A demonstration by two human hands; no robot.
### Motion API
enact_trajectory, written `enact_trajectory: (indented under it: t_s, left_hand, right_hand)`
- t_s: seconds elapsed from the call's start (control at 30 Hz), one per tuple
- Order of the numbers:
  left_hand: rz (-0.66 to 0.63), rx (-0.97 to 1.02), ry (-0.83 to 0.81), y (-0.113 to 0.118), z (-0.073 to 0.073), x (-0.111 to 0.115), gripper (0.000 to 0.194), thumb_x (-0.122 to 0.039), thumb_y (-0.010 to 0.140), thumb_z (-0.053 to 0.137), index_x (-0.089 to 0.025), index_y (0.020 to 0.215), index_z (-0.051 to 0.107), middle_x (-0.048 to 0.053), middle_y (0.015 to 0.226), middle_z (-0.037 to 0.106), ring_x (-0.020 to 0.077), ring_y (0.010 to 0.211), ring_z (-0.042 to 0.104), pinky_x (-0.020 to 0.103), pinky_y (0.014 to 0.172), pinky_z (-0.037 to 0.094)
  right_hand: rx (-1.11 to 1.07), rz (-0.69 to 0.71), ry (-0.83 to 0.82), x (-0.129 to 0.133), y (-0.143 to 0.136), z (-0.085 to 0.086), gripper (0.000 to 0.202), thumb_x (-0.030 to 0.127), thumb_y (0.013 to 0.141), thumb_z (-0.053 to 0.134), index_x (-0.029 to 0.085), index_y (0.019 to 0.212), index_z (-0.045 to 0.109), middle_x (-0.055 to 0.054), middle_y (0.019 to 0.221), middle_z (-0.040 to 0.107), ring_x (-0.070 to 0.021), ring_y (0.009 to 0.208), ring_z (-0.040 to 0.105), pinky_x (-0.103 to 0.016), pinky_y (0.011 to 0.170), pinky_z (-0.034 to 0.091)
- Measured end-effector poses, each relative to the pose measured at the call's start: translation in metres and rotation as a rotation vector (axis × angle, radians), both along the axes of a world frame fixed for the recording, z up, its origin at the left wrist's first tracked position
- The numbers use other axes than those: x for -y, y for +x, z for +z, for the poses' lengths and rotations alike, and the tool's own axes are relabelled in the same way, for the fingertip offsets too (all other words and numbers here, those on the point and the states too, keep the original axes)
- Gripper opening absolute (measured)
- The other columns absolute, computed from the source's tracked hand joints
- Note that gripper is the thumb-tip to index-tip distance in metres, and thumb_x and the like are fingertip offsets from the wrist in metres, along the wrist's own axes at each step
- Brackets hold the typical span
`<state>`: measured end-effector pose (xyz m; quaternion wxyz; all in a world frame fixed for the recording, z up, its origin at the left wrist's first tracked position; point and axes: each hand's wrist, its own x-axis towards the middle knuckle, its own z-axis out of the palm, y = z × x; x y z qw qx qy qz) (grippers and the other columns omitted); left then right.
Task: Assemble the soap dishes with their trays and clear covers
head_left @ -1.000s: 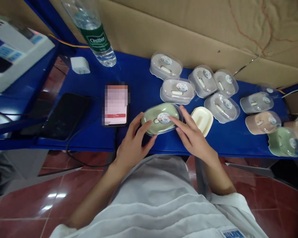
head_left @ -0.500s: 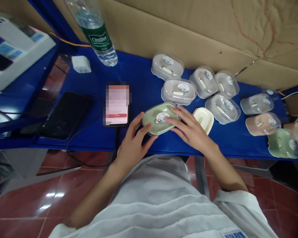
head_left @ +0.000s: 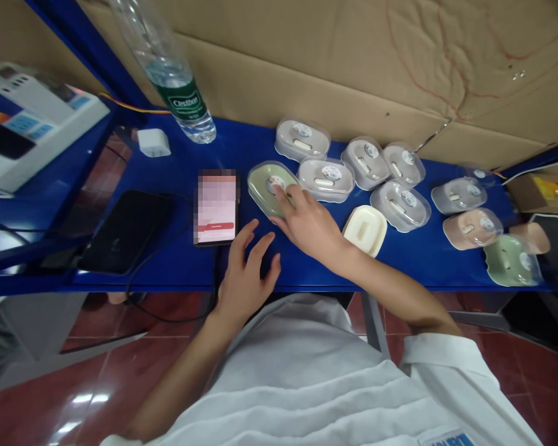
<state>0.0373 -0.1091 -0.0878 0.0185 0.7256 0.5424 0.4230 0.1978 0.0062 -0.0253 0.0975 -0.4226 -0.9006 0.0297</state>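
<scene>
My right hand (head_left: 307, 220) grips the near right end of a green soap box (head_left: 261, 186) with a clear lid and a round sticker. The box lies tilted at the back of the blue table (head_left: 302, 269), just left of a grey lidded soap box (head_left: 323, 186). My left hand (head_left: 247, 269) is empty, its fingers apart and slightly curled, near the table's front edge and below the green box. A cream oval dish (head_left: 367, 230) with a raised middle rests right of my right hand. My fingers hide part of the green box.
Several grey soap boxes (head_left: 397, 204) stand at the back, with a pink one (head_left: 469, 228) and another green one (head_left: 509, 260) farther right. On the left are a lit phone (head_left: 217, 210), a dark phone (head_left: 121, 232), a white charger (head_left: 153, 142) and a water bottle (head_left: 183, 102).
The green soap box has moved back and to the left in my right hand and turned. My left hand has let go of it and drawn back toward the table's front edge.
</scene>
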Motion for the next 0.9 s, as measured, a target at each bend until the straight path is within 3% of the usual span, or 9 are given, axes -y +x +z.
enact_trajectory:
  t_s: [0.1,0.2,0.37,0.43,0.57,0.67,0.77,0.87,0.9]
  left_hand:
    - [0.011,-0.016,0.003,0.001,0.001,0.0,0.05,-0.012,0.101,0.072,-0.018,0.149,0.058,0.024,0.159,0.054,0.0355,0.145,0.064,0.051,0.113,0.065]
    - [0.009,-0.036,-0.007,0.0,0.001,0.0,0.047,-0.012,0.102,0.071,-0.018,0.147,0.06,0.023,0.155,0.059,0.0339,0.14,0.067,0.049,0.11,0.066]
    - [-0.038,-0.103,-0.01,-0.002,0.004,0.001,0.04,-0.013,0.102,0.071,-0.018,0.141,0.063,0.019,0.145,0.069,0.0315,0.13,0.072,0.045,0.107,0.065]
    - [-0.097,-0.142,-0.023,0.003,0.008,0.002,0.038,-0.014,0.103,0.07,-0.019,0.141,0.063,0.017,0.142,0.072,0.0314,0.129,0.073,0.045,0.108,0.063]
    - [-0.32,-0.273,-0.07,0.027,0.017,0.004,0.04,-0.026,0.11,0.065,-0.019,0.149,0.061,0.018,0.153,0.068,0.0351,0.137,0.069,0.052,0.114,0.059]
    - [-0.44,-0.389,-0.108,0.044,0.021,0.002,0.043,-0.041,0.11,0.067,-0.02,0.148,0.065,0.018,0.163,0.062,0.0396,0.145,0.064,0.058,0.119,0.056]
    - [-0.409,-0.422,-0.144,0.043,0.021,-0.003,0.045,-0.05,0.107,0.07,-0.018,0.139,0.07,0.019,0.164,0.061,0.0412,0.147,0.063,0.061,0.123,0.052]
    - [-0.299,-0.395,-0.122,0.027,0.021,-0.008,0.042,-0.053,0.105,0.073,-0.018,0.13,0.071,0.022,0.159,0.064,0.0412,0.145,0.065,0.062,0.123,0.052]
    - [-0.265,-0.385,-0.111,0.02,0.02,-0.009,0.04,-0.052,0.104,0.074,-0.019,0.128,0.071,0.022,0.157,0.066,0.0413,0.144,0.066,0.062,0.122,0.052]
  right_hand:
    - [-0.106,0.089,-0.075,-0.007,0.002,0.016,0.058,0.028,0.115,0.05,0.009,0.17,0.042,-0.024,0.164,0.052,-0.0352,0.149,0.057,-0.053,0.125,0.054]
    - [-0.2,0.223,-0.109,0.011,0.04,0.033,0.055,0.032,0.118,0.046,0.012,0.17,0.044,-0.019,0.17,0.051,-0.0282,0.159,0.051,-0.047,0.131,0.048]
    - [-0.131,-0.11,-0.022,0.066,0.115,0.023,0.053,0.041,0.117,0.054,0.019,0.165,0.055,-0.019,0.159,0.064,-0.0373,0.149,0.061,-0.062,0.123,0.053]
    - [-0.128,-0.167,-0.088,0.086,0.129,0.014,0.061,0.042,0.116,0.055,0.02,0.172,0.045,-0.021,0.162,0.061,-0.0383,0.151,0.06,-0.064,0.121,0.055]
    - [-0.236,0.087,-0.321,0.103,0.147,0.022,0.074,0.039,0.117,0.052,0.034,0.182,0.016,-0.01,0.178,0.046,-0.0273,0.163,0.049,-0.052,0.128,0.054]
    - [-0.279,-0.091,-0.092,0.072,0.196,0.044,0.068,0.036,0.114,0.057,0.037,0.178,0.033,-0.007,0.174,0.052,-0.0275,0.159,0.053,-0.051,0.13,0.05]
    - [-0.205,-0.455,0.244,0.003,0.282,0.059,0.053,0.027,0.111,0.058,0.02,0.164,0.058,-0.016,0.161,0.064,-0.0281,0.151,0.061,-0.047,0.127,0.048]
    - [0.096,-0.963,0.151,-0.066,0.368,0.061,0.048,0.012,0.108,0.057,0.011,0.155,0.067,-0.023,0.154,0.068,-0.0228,0.144,0.065,-0.034,0.115,0.049]
    - [0.128,-1.015,0.114,-0.082,0.39,0.059,0.046,0.012,0.108,0.058,0.009,0.151,0.07,-0.025,0.148,0.072,-0.0238,0.136,0.069,-0.035,0.108,0.05]
